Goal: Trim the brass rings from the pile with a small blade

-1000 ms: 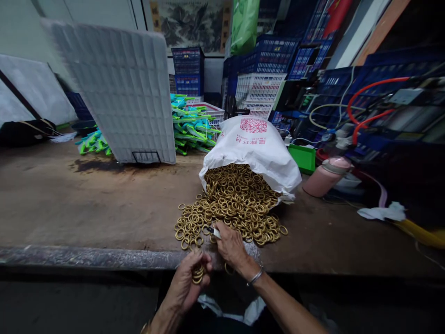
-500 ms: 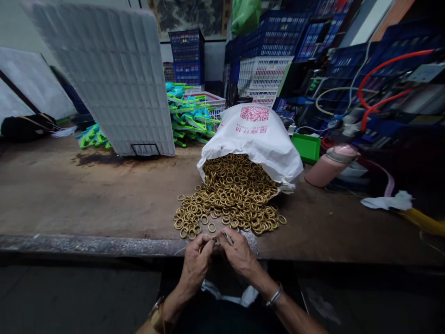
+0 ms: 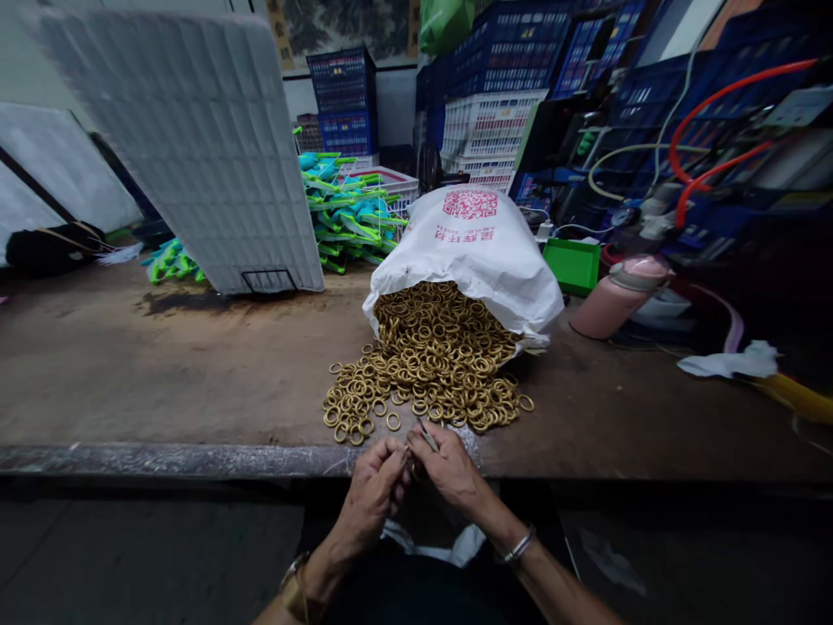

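Observation:
My left hand (image 3: 372, 486) is closed in a pinch at the table's front edge. A bit of brass-coloured ring shows at its fingertips, mostly covered by the fingers. Touching it fingertip to fingertip, my right hand (image 3: 452, 473) is closed around a slim pointed metal tool (image 3: 428, 437), whose tip sticks up past the thumb. Just beyond both hands lies a heap of brass-coloured rings (image 3: 449, 369), with several loose ones at its left. The rings spill from the mouth of a white sack (image 3: 478, 247) lying on its side, printed with a red code.
On the wooden table (image 3: 162, 373) a tall white padded panel (image 3: 195, 156) stands at the left. Green and turquoise plastic pieces (image 3: 351, 213) are piled behind it. To the right are a pink bottle (image 3: 618, 299), a green tray (image 3: 571, 266) and a white cloth (image 3: 729, 360). Stacked crates (image 3: 495, 121) fill the back.
My two hands have drawn closer together at the fingertips. The tool's tip in my right hand now points up more visibly. The view has shifted slightly; the heap looks the same.

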`<state>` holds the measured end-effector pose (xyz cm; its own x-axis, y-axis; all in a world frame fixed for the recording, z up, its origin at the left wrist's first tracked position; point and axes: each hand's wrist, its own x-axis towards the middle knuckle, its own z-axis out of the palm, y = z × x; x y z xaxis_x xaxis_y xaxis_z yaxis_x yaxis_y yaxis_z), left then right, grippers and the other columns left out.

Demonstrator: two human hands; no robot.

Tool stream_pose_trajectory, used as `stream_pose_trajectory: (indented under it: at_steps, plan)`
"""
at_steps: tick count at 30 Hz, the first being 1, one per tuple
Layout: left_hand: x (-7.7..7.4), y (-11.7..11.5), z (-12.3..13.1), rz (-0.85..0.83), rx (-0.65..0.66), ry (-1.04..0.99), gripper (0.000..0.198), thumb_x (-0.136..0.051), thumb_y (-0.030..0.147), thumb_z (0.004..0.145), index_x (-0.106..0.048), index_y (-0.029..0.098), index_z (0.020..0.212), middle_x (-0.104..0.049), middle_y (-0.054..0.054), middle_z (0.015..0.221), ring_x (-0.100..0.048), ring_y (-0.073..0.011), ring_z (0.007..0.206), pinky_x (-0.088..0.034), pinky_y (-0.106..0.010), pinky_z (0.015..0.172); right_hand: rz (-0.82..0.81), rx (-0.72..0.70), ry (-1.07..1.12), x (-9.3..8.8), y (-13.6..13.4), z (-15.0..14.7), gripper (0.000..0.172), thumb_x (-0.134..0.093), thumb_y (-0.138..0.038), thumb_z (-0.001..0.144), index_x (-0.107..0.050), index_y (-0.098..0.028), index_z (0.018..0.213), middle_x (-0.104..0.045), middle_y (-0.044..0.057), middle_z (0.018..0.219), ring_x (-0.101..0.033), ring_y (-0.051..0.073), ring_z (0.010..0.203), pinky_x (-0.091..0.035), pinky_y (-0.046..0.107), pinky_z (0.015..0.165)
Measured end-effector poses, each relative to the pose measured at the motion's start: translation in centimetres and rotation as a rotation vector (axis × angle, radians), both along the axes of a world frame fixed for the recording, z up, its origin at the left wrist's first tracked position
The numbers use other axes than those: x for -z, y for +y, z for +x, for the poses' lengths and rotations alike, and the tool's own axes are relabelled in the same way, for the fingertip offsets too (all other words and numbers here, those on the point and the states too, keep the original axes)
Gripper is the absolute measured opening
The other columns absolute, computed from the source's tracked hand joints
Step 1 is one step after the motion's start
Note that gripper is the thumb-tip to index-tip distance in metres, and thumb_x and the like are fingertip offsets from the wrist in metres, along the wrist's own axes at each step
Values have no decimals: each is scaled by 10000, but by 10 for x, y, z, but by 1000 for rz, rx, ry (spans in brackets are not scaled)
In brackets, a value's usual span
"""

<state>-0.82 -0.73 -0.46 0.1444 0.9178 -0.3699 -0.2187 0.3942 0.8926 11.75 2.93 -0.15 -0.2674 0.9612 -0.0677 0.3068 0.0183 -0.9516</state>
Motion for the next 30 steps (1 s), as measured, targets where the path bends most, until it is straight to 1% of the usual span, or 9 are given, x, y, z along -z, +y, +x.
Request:
stream_pose_trajectory:
  at_steps: [4,6,8,11,15,18,23,27,30]
  plan:
    - [4,-1,0,2,-6,-137,300,-541,461,743,-424,186,718,-457,72,560,-309,-14,363,-193,-131,340,-10,-19,27,3,1,2,256,-367,-342,808,-438,-188,616,-438,-43,543,-404,94,511,-320,208,498]
    - [6,-1,0,8,-23,-159,300,-548,459,741,-418,189,730,-469,70,573,-309,-12,363,-194,-129,340,45,10,-50,5,0,3,239,-358,-314,809,-434,-192,618,-445,-37,545,-410,99,516,-315,210,501]
    - [5,0,-1,17,-32,-139,307,-550,466,737,-416,191,723,-454,78,543,-297,-14,352,-193,-131,334,141,10,-190,6,-2,4,198,-365,-260,793,-433,-197,619,-450,-33,543,-412,104,522,-299,214,507]
    - [4,2,-2,45,-35,-64,326,-540,491,732,-420,191,693,-414,88,484,-285,-23,338,-198,-139,329,246,-96,-364,6,-7,5,124,-377,-140,732,-459,-205,664,-501,-23,569,-444,113,539,-286,219,523]
    - [6,2,-3,86,-51,9,323,-537,497,730,-419,198,699,-387,94,456,-287,-33,342,-208,-145,338,323,-162,-518,5,-12,3,207,-368,-65,652,-486,-208,746,-556,-6,619,-481,129,561,-269,232,525]
    - [8,1,-4,116,-65,26,318,-545,491,724,-424,198,704,-365,101,447,-282,-34,348,-221,-147,350,338,-172,-621,4,-12,2,244,-367,-57,639,-498,-201,785,-582,9,643,-501,141,577,-257,244,523]
    - [3,-2,-8,100,-82,18,328,-570,480,710,-433,183,684,-441,72,525,-326,-27,379,-237,-144,359,311,-191,-791,-1,-9,-3,268,-388,-73,658,-522,-188,860,-622,33,682,-537,159,606,-248,256,529]
    - [-3,-11,-12,48,-75,-83,304,-559,458,735,-434,185,687,-466,69,548,-330,-20,363,-233,-136,343,347,-144,-871,-3,1,-8,323,-382,-72,686,-519,-172,962,-644,53,746,-553,166,636,-247,262,535]
    - [-6,-18,-15,1,-50,-208,282,-568,435,740,-441,189,687,-474,67,546,-315,-22,344,-217,-140,321,337,-86,-915,-2,14,-10,300,-372,-53,697,-523,-172,927,-638,52,727,-549,155,613,-242,259,526]
